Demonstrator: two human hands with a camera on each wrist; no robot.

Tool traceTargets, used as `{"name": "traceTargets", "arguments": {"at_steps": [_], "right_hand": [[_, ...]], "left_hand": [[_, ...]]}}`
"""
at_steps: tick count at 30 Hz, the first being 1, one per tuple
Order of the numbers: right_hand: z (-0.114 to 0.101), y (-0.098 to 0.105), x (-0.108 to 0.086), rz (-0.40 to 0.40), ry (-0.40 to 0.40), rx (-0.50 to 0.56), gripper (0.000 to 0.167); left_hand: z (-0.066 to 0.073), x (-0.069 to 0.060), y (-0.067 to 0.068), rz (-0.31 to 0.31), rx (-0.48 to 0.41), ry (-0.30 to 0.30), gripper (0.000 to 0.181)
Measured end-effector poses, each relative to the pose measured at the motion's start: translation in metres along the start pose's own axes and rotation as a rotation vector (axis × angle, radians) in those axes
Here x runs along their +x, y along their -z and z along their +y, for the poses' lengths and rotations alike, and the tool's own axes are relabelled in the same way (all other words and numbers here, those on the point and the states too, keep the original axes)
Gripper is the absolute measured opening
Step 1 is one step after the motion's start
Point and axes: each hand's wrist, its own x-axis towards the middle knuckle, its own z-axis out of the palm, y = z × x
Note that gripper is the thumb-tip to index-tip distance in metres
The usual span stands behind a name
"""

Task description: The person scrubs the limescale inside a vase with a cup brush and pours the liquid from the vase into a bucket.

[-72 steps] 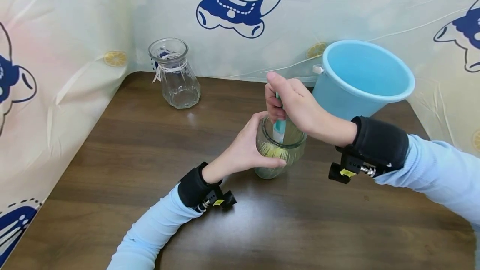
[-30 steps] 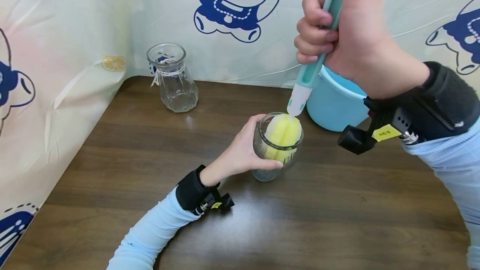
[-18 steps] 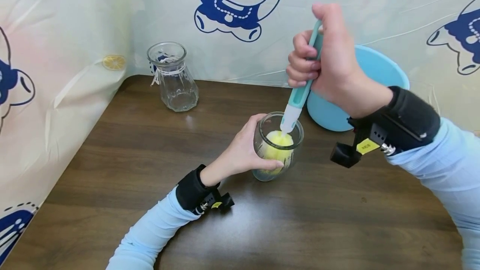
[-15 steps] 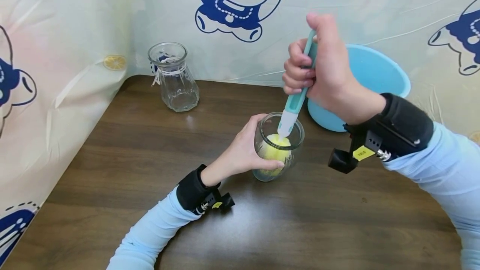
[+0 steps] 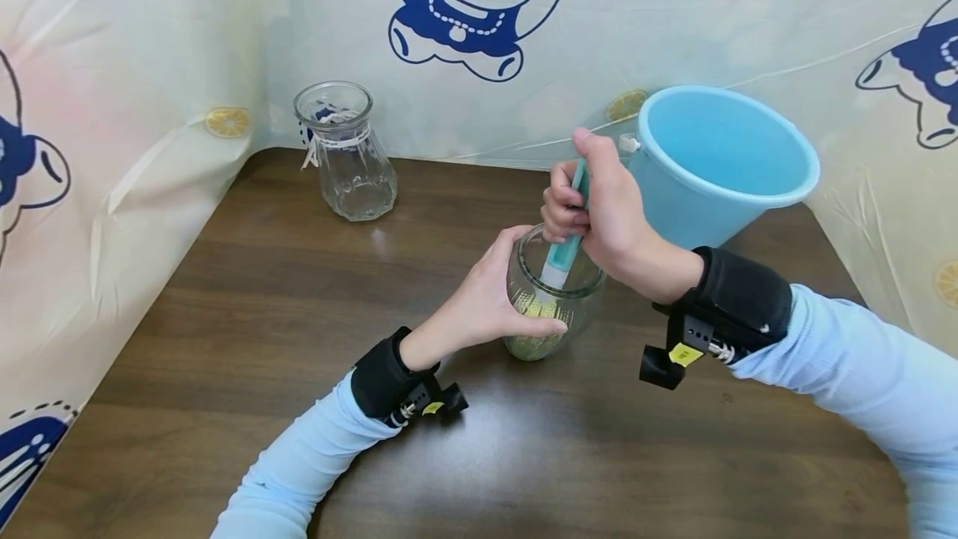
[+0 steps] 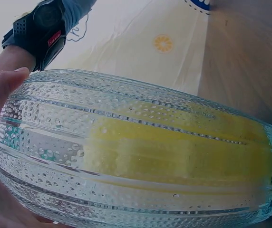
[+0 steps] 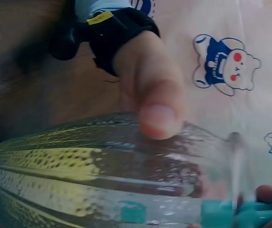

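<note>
On the table stands a clear textured glass jar (image 5: 540, 343), gripped round its side by the left hand (image 5: 486, 294), thumb across the front. The right hand (image 5: 609, 210) is above the jar's mouth, fingers curled round the teal handle (image 5: 563, 253) of a sponge brush. Its yellow and white sponge head is down inside the jar; in the left wrist view the yellow sponge (image 6: 174, 147) shows through the glass and reaches near the jar's base. The right wrist view shows the left hand (image 7: 152, 85) with its thumb on the jar (image 7: 164, 166).
A second glass jar (image 5: 359, 181) with white string round its neck stands at the back left. Behind the right hand is a light blue bucket (image 5: 688, 206). A patterned cloth (image 5: 322, 15) hangs along the back and sides of the brown wooden table (image 5: 247, 314).
The right hand rose with the brush, lifting the sponge to the jar's mouth, then moved down and left, pushing it deep inside again. The left hand and jar stayed nearly still.
</note>
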Motion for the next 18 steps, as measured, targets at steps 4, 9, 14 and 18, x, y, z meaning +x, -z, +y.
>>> {"name": "traceTargets", "arguments": {"at_steps": [4, 9, 14, 18], "right_hand": [[-0.003, 0.002, -0.001, -0.005, 0.012, -0.006, 0.048], [-0.024, 0.006, 0.0, -0.012, 0.003, 0.13, 0.052], [-0.049, 0.015, -0.001, -0.071, 0.021, 0.308, 0.054], [-0.061, 0.022, -0.003, -0.031, 0.103, 0.272, 0.053]], "left_hand": [[0.0, 0.0, 0.0, 0.005, -0.01, -0.008, 0.096], [-0.001, 0.0, -0.001, 0.02, -0.021, -0.018, 0.094], [-0.001, 0.0, -0.001, 0.025, -0.019, -0.027, 0.094], [-0.002, 0.0, 0.0, 0.016, -0.036, -0.022, 0.093]]}}
